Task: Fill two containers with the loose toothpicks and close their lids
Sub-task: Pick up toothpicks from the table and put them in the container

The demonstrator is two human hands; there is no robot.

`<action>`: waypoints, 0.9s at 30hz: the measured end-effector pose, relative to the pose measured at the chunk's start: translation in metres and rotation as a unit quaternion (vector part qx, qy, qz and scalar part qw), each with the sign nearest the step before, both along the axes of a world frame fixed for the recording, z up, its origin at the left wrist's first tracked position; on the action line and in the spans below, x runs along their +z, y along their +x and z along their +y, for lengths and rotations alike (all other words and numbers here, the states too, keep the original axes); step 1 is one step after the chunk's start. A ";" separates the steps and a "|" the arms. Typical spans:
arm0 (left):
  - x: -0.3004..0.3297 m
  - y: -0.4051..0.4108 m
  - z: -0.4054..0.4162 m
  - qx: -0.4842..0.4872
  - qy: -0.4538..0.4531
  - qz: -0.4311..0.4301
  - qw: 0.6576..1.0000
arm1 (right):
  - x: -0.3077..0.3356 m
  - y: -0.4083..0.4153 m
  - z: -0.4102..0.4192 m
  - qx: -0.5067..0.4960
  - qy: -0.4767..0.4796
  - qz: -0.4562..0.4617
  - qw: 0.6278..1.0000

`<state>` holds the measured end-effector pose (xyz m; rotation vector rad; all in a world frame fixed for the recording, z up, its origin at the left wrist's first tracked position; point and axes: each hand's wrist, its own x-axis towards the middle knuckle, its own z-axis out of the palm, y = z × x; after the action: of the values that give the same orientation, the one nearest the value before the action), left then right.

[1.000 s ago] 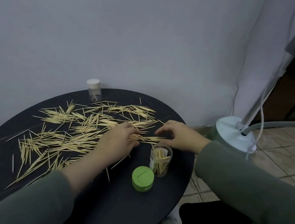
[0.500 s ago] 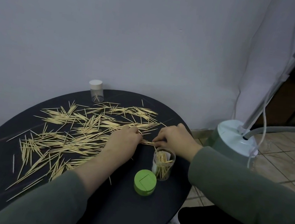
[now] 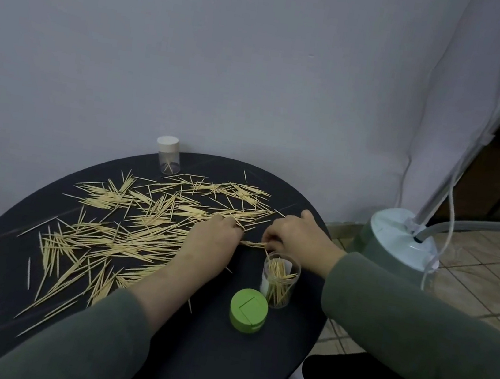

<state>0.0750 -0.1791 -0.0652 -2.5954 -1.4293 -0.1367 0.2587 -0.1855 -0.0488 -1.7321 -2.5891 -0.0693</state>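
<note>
Head view: left hand (image 3: 212, 242) and right hand (image 3: 296, 237) pinch a toothpick bundle (image 3: 254, 244); align tips before dropping it into the open container (image 3: 280, 280).

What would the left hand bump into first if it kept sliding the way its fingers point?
Probably the loose wooden toothpicks scattered on the round black table: the left hand points up and slightly right, toward the wall, and that pile lies just past its fingertips. Depth is hard to judge.

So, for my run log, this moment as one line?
both hands pinch toothpick bundle | open jar part-filled | green lid off
</note>
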 end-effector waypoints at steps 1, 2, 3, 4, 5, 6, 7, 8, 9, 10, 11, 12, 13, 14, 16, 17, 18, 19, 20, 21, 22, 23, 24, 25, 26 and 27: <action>0.001 0.000 0.000 0.001 0.000 0.004 1.000 | 0.000 0.000 -0.001 -0.003 0.002 0.006 1.000; 0.001 0.000 -0.001 0.001 0.001 0.007 1.000 | -0.001 0.001 -0.001 -0.008 0.003 0.013 1.000; 0.002 -0.001 -0.002 0.001 0.004 0.006 1.000 | 0.000 0.002 -0.002 -0.011 0.003 0.020 1.000; 0.002 -0.001 -0.002 0.000 0.009 0.003 1.000 | 0.000 0.003 -0.003 -0.014 0.002 0.027 1.000; 0.002 -0.001 -0.002 0.001 0.012 0.000 1.000 | 0.000 0.003 -0.004 -0.015 0.001 0.033 0.999; 0.003 -0.002 -0.002 0.003 0.013 -0.004 1.000 | 0.000 0.004 -0.004 -0.018 0.000 0.038 0.999; 0.003 -0.002 -0.002 0.006 0.011 -0.011 1.000 | 0.001 0.004 -0.005 -0.021 0.000 0.044 0.999; 0.003 -0.003 -0.001 0.011 0.009 -0.022 1.000 | 0.001 0.004 -0.005 -0.027 0.000 0.053 0.998; 0.004 -0.003 -0.001 0.018 0.006 -0.037 0.999 | 0.000 0.005 -0.005 -0.034 0.000 0.066 0.997; 0.006 -0.003 -0.001 0.027 0.006 -0.059 0.998 | 0.001 0.005 -0.005 -0.041 -0.001 0.084 0.996; 0.008 -0.003 -0.001 0.035 0.007 -0.089 0.995 | 0.002 0.005 -0.005 -0.047 0.000 0.104 0.993; 0.011 -0.002 -0.002 0.045 0.007 -0.125 0.991 | 0.003 0.005 -0.006 -0.051 0.005 0.124 0.991; 0.015 -0.001 -0.004 0.055 0.001 -0.166 0.985 | 0.004 0.006 -0.006 -0.053 0.013 0.140 0.989; 0.018 -0.001 -0.005 0.065 -0.014 -0.207 0.976 | 0.006 0.007 -0.006 -0.054 0.021 0.157 0.986; 0.026 -0.001 -0.007 0.080 -0.055 -0.282 0.954 | 0.008 0.010 -0.007 -0.056 0.030 0.213 0.975; 0.029 -0.001 -0.007 0.080 -0.072 -0.315 0.943 | 0.010 0.012 -0.008 -0.058 0.030 0.250 0.966; 0.031 -0.001 -0.008 0.076 -0.082 -0.342 0.933 | 0.012 0.013 -0.009 -0.059 0.030 0.285 0.956; 0.035 -0.001 -0.008 0.071 -0.088 -0.369 0.923 | 0.015 0.014 -0.011 -0.061 0.031 0.314 0.947; 0.038 -0.001 -0.009 0.067 -0.095 -0.395 0.911 | 0.018 0.015 -0.012 -0.061 0.033 0.339 0.938; 0.043 -0.001 -0.012 0.061 -0.103 -0.423 0.898 | 0.022 0.016 -0.015 -0.059 0.035 0.362 0.930; 0.047 -0.001 -0.015 0.055 -0.114 -0.450 0.884 | 0.027 0.016 -0.017 -0.055 0.032 0.382 0.922; 0.052 0.000 -0.018 0.047 -0.129 -0.476 0.868 | 0.031 0.017 -0.020 -0.050 0.026 0.403 0.913; 0.056 0.000 -0.022 0.039 -0.146 -0.501 0.852 | 0.035 0.017 -0.023 -0.043 0.016 0.426 0.903; 0.060 0.000 -0.026 0.031 -0.161 -0.523 0.836 | 0.037 0.018 -0.025 -0.036 0.002 0.454 0.890; 0.063 0.000 -0.030 0.026 -0.177 -0.544 0.820 | 0.040 0.018 -0.027 -0.026 -0.019 0.485 0.874; 0.065 0.000 -0.034 0.022 -0.194 -0.561 0.805 | 0.041 0.019 -0.029 -0.014 -0.042 0.512 0.858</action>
<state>0.0754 -0.2130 -0.0002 -2.8555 -1.9378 -1.8019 0.2775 -0.2142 -0.0079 -1.2579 -1.7576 0.7555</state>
